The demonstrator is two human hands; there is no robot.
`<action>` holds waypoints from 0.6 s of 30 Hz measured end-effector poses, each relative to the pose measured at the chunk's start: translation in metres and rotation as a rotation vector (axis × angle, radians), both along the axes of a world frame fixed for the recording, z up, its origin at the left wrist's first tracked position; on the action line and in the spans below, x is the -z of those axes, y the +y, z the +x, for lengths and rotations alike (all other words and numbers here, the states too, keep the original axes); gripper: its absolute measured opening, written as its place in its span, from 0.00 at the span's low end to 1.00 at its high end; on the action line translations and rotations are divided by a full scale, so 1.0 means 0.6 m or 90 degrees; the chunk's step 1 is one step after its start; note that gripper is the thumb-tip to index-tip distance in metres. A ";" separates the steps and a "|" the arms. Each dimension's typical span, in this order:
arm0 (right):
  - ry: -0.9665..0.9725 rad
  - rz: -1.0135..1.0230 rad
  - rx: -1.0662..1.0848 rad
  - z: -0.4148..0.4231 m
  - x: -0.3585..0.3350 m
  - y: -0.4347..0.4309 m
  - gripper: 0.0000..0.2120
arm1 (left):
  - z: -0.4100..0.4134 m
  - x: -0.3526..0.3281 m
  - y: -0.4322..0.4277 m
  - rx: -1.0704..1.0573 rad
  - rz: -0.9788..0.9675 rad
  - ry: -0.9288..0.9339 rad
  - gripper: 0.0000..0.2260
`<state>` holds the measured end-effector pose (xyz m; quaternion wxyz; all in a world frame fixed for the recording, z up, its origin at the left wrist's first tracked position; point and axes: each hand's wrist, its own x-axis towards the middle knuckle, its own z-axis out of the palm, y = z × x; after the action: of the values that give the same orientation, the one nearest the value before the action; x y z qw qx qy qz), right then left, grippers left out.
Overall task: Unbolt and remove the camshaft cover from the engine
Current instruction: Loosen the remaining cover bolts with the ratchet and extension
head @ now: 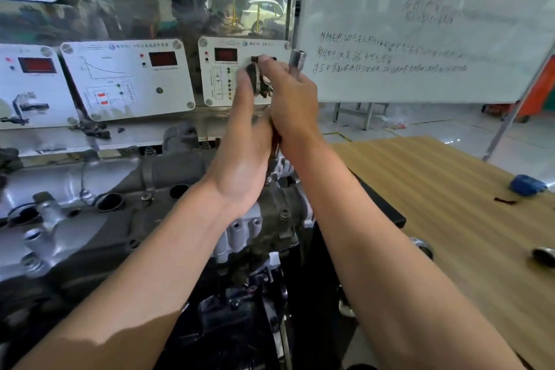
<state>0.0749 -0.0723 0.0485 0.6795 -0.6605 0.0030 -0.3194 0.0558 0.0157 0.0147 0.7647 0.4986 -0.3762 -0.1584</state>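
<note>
The engine (90, 237) lies below me, its grey camshaft cover (174, 171) showing round plug holes and a bolt (147, 197). Both hands are raised above its right end, holding a ratchet wrench upright between them. My right hand (292, 105) grips the wrench, its thumb on the dark head (257, 81), and a chrome socket (298, 58) sticks out above its fingers. My left hand (243, 141) presses straight fingers against the left side of the head. Most of the handle is hidden between the palms.
A wooden table (450, 219) stands to the right with a blue object (527, 185) and a chrome socket (544, 256) on it. A whiteboard (420, 24) and white training panels (126, 78) stand behind the engine.
</note>
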 end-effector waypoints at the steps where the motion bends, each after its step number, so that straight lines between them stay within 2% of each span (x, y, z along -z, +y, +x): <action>1: 0.009 0.005 0.017 0.003 -0.007 -0.011 0.15 | -0.001 0.005 0.011 0.024 0.042 0.001 0.39; 2: 0.014 -0.004 0.032 0.004 -0.011 -0.016 0.15 | 0.008 0.010 0.027 0.013 0.073 -0.007 0.37; 3: 0.002 -0.014 0.024 0.005 -0.010 -0.016 0.16 | 0.019 0.012 0.040 -0.030 0.110 -0.020 0.30; 4: -0.018 -0.018 -0.004 0.004 -0.008 -0.014 0.17 | 0.030 0.008 0.048 -0.139 0.177 -0.075 0.20; 5: -0.043 -0.017 -0.032 0.003 -0.006 -0.011 0.20 | 0.037 0.000 0.054 -0.265 0.282 -0.165 0.12; 6: -0.067 0.005 -0.053 -0.003 -0.009 -0.009 0.21 | 0.045 -0.006 0.057 -0.314 0.428 -0.292 0.10; 8: -0.097 0.090 -0.055 -0.014 -0.024 -0.016 0.21 | 0.054 -0.011 0.048 -0.220 0.702 -0.476 0.10; 9: -0.103 0.139 -0.047 -0.018 -0.032 -0.023 0.22 | 0.057 -0.011 0.040 -0.180 0.781 -0.499 0.10; 11: -0.121 0.200 -0.042 -0.033 -0.047 -0.037 0.24 | 0.063 -0.012 0.026 -0.171 0.847 -0.516 0.12; 14: -0.138 0.224 -0.053 -0.052 -0.057 -0.063 0.27 | 0.067 -0.018 0.013 -0.173 0.861 -0.559 0.15; 18: -0.113 0.237 -0.052 -0.077 -0.053 -0.097 0.30 | 0.072 -0.005 0.003 -0.201 0.860 -0.638 0.05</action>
<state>0.0289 -0.1305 0.0805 0.8000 -0.4922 -0.0244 -0.3422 0.0989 0.0174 0.0180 0.0597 0.9050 -0.4213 -0.0012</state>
